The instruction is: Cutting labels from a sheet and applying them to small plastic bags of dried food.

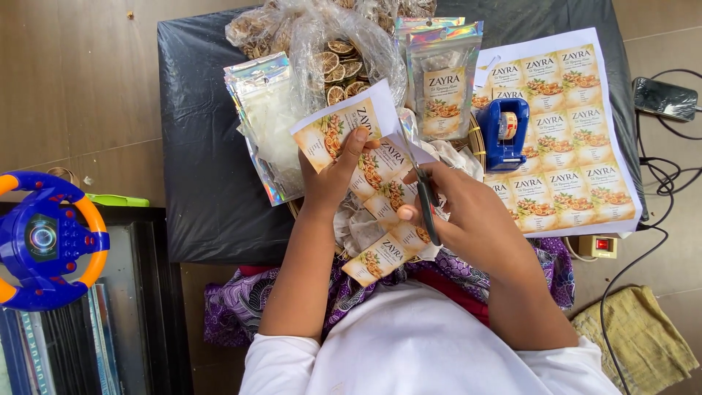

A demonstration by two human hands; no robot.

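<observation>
My left hand (333, 172) pinches a printed sheet of labels (349, 130) by its upper end, thumb on top. My right hand (457, 201) grips scissors (423, 192), whose blades point up into the sheet between two columns of labels. A cut strip of labels (384, 252) hangs down toward my lap. Both hands work over the front edge of a low table covered in black plastic (212, 168).
A full sheet of labels (578, 139) lies at the right with a blue tape dispenser (506, 132) on it. Shiny pouches (442, 77) (262, 117) and a clear bag of dried slices (329, 51) sit behind. A toy steering wheel (47, 238), phone (664, 97), cables and power strip (598, 245) lie around.
</observation>
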